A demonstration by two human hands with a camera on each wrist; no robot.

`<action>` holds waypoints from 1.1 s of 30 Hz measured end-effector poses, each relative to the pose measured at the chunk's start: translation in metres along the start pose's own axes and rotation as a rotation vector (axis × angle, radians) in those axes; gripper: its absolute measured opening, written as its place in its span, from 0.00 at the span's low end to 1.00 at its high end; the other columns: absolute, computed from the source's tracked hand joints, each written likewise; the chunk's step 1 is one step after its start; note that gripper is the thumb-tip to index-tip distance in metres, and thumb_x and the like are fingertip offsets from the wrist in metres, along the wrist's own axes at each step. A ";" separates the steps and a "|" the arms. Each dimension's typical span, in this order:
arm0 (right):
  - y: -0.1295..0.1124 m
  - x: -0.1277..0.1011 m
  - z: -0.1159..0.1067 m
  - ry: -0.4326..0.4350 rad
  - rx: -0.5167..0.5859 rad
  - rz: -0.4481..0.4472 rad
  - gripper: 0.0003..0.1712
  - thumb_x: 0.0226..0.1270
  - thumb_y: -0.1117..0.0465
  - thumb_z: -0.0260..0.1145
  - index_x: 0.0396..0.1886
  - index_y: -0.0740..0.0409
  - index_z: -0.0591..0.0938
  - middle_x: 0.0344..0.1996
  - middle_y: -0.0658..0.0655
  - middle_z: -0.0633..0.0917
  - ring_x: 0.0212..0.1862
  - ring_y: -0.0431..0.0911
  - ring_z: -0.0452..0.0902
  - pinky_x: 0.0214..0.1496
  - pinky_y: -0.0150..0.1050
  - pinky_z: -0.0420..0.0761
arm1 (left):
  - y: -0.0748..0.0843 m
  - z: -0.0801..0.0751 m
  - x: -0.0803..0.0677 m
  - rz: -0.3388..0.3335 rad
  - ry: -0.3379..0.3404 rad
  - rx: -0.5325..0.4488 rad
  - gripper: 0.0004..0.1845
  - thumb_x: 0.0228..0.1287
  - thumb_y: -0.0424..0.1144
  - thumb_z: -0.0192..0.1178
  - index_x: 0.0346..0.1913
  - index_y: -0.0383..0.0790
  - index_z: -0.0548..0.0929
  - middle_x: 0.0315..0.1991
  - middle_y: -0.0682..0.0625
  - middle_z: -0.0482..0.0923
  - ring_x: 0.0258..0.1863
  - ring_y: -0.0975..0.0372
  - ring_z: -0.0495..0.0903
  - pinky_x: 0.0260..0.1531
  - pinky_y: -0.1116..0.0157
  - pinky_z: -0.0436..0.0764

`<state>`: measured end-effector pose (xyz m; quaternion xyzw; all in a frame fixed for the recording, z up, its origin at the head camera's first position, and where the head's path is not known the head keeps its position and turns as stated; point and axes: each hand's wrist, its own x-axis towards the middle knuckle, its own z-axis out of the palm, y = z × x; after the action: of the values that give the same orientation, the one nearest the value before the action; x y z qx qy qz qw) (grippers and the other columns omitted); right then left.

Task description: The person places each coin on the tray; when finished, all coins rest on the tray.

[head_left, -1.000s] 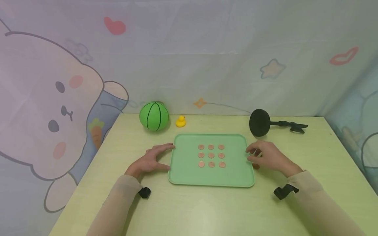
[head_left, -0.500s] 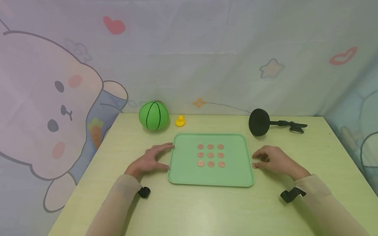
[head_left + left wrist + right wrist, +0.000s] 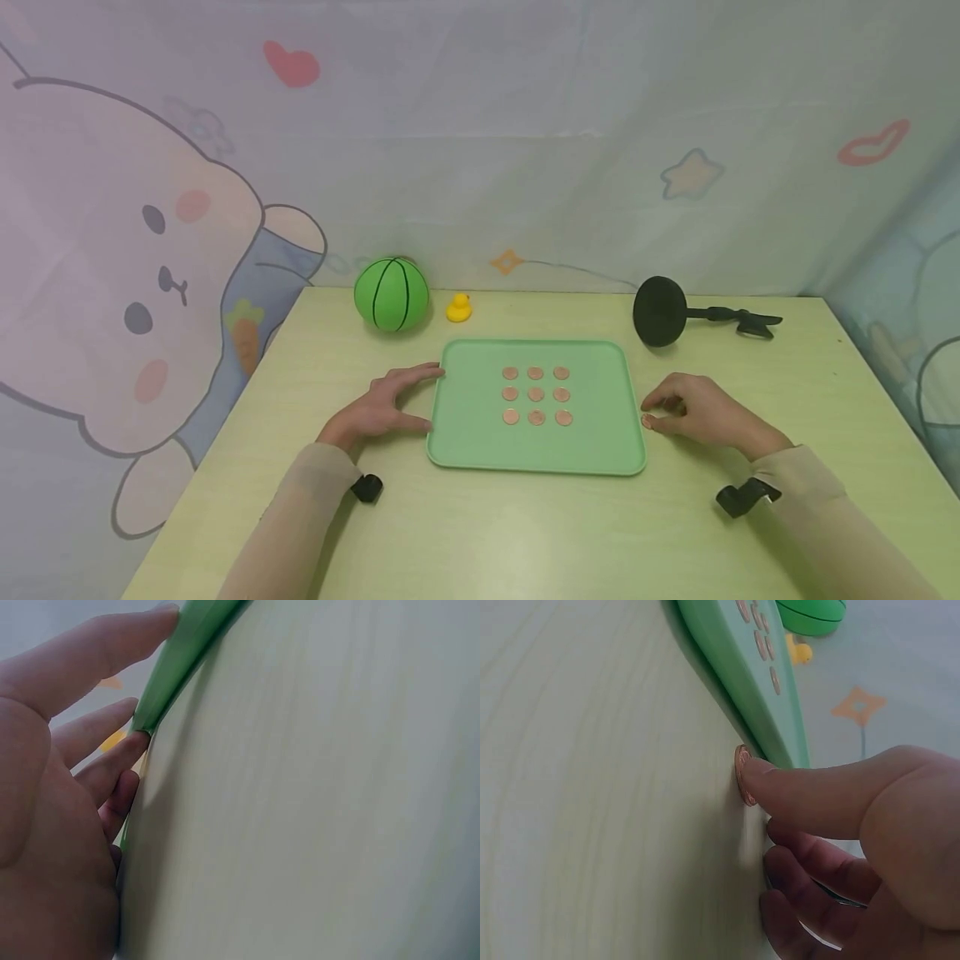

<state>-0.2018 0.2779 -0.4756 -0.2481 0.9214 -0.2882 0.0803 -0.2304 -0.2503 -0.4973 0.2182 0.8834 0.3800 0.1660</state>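
1. The tabletop (image 3: 525, 533) is filling the lower half of the head view, pale yellow-green, and is carrying everything else.
2. The green tray (image 3: 465, 433) is lying flat at the centre of the frame, between the two hands.
3. A green ball (image 3: 391, 295) is sitting above and to the left of the tray, at the far edge of the tabletop.
4. A black round-headed stand (image 3: 660, 312) is lying above and to the right of the tray, its clip pointing right.
5. The left hand (image 3: 378, 408) is resting at the tray's left edge, fingers straight and apart, fingertips (image 3: 161, 619) touching the rim and gripping nothing.
6. The right hand (image 3: 693, 410) is lying just right of the tray, its thumb pressing a loose coin (image 3: 744, 776) onto the tabletop while the other fingers are curling underneath; whether they are holding more coins I cannot tell.
7. A small yellow duck (image 3: 459, 308) is sitting just right of the ball.
8. Nine coins (image 3: 536, 395) are lying on the tray in a neat three-by-three block, so that part is looking finished.
9. Judging from this, the coin beside the tray's right rim is the piece not yet placed on the tray.
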 end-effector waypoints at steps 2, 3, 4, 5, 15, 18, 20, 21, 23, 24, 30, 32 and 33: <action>0.000 0.000 0.000 0.008 -0.007 -0.018 0.08 0.66 0.57 0.78 0.43 0.51 0.93 0.41 0.46 0.88 0.42 0.41 0.81 0.46 0.38 0.84 | 0.001 0.000 0.000 0.005 0.001 0.002 0.47 0.55 0.48 0.80 0.79 0.58 0.70 0.83 0.54 0.58 0.80 0.48 0.54 0.75 0.37 0.41; 0.000 0.000 0.000 0.012 -0.010 -0.028 0.07 0.66 0.57 0.78 0.43 0.50 0.93 0.40 0.46 0.88 0.42 0.41 0.81 0.45 0.38 0.84 | 0.001 -0.001 0.000 0.007 0.002 0.002 0.47 0.55 0.48 0.80 0.79 0.58 0.71 0.83 0.54 0.58 0.80 0.48 0.54 0.75 0.37 0.41; -0.001 0.000 0.000 0.015 -0.012 -0.041 0.07 0.66 0.57 0.78 0.42 0.51 0.93 0.40 0.46 0.88 0.42 0.41 0.81 0.45 0.38 0.84 | 0.002 -0.001 0.000 0.008 0.003 0.001 0.47 0.55 0.48 0.80 0.79 0.58 0.71 0.83 0.53 0.58 0.80 0.48 0.54 0.75 0.36 0.41; -0.001 0.000 0.000 0.019 -0.013 -0.052 0.06 0.66 0.58 0.78 0.41 0.51 0.93 0.40 0.46 0.88 0.41 0.41 0.81 0.44 0.38 0.84 | 0.002 -0.001 0.000 0.006 0.005 -0.004 0.47 0.55 0.48 0.80 0.78 0.57 0.71 0.83 0.53 0.58 0.80 0.47 0.54 0.75 0.36 0.41; 0.001 0.000 0.003 0.005 -0.038 -0.034 0.04 0.65 0.62 0.78 0.39 0.49 0.93 0.37 0.43 0.86 0.40 0.38 0.80 0.44 0.38 0.84 | 0.000 0.002 -0.001 -0.045 0.004 -0.035 0.47 0.54 0.46 0.81 0.78 0.63 0.71 0.83 0.58 0.58 0.80 0.50 0.52 0.76 0.36 0.41; 0.000 0.000 0.003 -0.005 -0.037 -0.028 0.03 0.67 0.62 0.77 0.39 0.49 0.92 0.35 0.43 0.85 0.40 0.38 0.79 0.44 0.38 0.83 | 0.000 0.002 -0.001 -0.045 0.005 -0.035 0.47 0.54 0.46 0.81 0.77 0.63 0.71 0.83 0.59 0.58 0.80 0.50 0.52 0.76 0.36 0.41; -0.001 0.001 0.004 -0.011 -0.039 -0.024 0.03 0.67 0.61 0.77 0.38 0.50 0.91 0.35 0.43 0.85 0.39 0.38 0.79 0.44 0.38 0.83 | 0.000 0.002 -0.001 -0.044 0.003 -0.033 0.47 0.54 0.46 0.81 0.77 0.63 0.71 0.83 0.59 0.58 0.79 0.50 0.52 0.76 0.36 0.41; -0.002 0.001 0.003 -0.017 -0.040 -0.026 0.02 0.67 0.61 0.76 0.38 0.50 0.91 0.35 0.43 0.85 0.39 0.38 0.79 0.44 0.38 0.83 | 0.000 0.002 -0.001 -0.044 0.003 -0.034 0.47 0.54 0.46 0.81 0.77 0.63 0.71 0.83 0.59 0.58 0.79 0.50 0.52 0.76 0.36 0.41; -0.003 0.002 0.002 -0.024 -0.045 -0.027 0.02 0.68 0.60 0.76 0.38 0.51 0.90 0.35 0.44 0.85 0.40 0.39 0.79 0.44 0.39 0.83 | 0.000 0.002 0.000 -0.044 0.003 -0.036 0.47 0.54 0.46 0.81 0.77 0.63 0.71 0.83 0.59 0.58 0.79 0.50 0.52 0.76 0.36 0.41; -0.004 0.003 0.002 -0.030 -0.050 -0.021 0.02 0.68 0.60 0.76 0.38 0.50 0.90 0.35 0.44 0.84 0.40 0.39 0.79 0.45 0.39 0.83 | 0.001 0.002 0.000 -0.044 0.003 -0.036 0.47 0.54 0.46 0.81 0.77 0.63 0.71 0.83 0.59 0.58 0.79 0.50 0.52 0.76 0.36 0.41; -0.008 0.005 0.000 -0.064 -0.055 -0.011 0.02 0.70 0.60 0.74 0.38 0.52 0.88 0.37 0.46 0.84 0.42 0.41 0.79 0.48 0.44 0.83 | 0.001 0.002 0.000 -0.054 0.006 -0.046 0.47 0.54 0.46 0.82 0.77 0.64 0.71 0.83 0.60 0.57 0.79 0.50 0.51 0.76 0.36 0.41; -0.009 0.005 -0.001 -0.068 -0.049 -0.005 0.03 0.71 0.59 0.73 0.39 0.52 0.88 0.37 0.46 0.85 0.43 0.41 0.79 0.49 0.45 0.83 | 0.001 0.002 0.000 -0.059 0.007 -0.048 0.47 0.54 0.46 0.82 0.77 0.64 0.71 0.83 0.60 0.57 0.80 0.51 0.51 0.76 0.36 0.41; -0.010 0.005 -0.001 -0.068 -0.045 -0.003 0.03 0.71 0.59 0.74 0.39 0.52 0.87 0.37 0.46 0.85 0.43 0.41 0.79 0.49 0.45 0.83 | 0.000 0.002 0.000 -0.060 0.008 -0.044 0.47 0.54 0.46 0.82 0.77 0.65 0.71 0.83 0.60 0.57 0.80 0.51 0.51 0.76 0.36 0.41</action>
<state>-0.2023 0.2690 -0.4698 -0.2608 0.9241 -0.2587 0.1056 -0.2295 -0.2489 -0.4982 0.1866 0.8817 0.3949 0.1787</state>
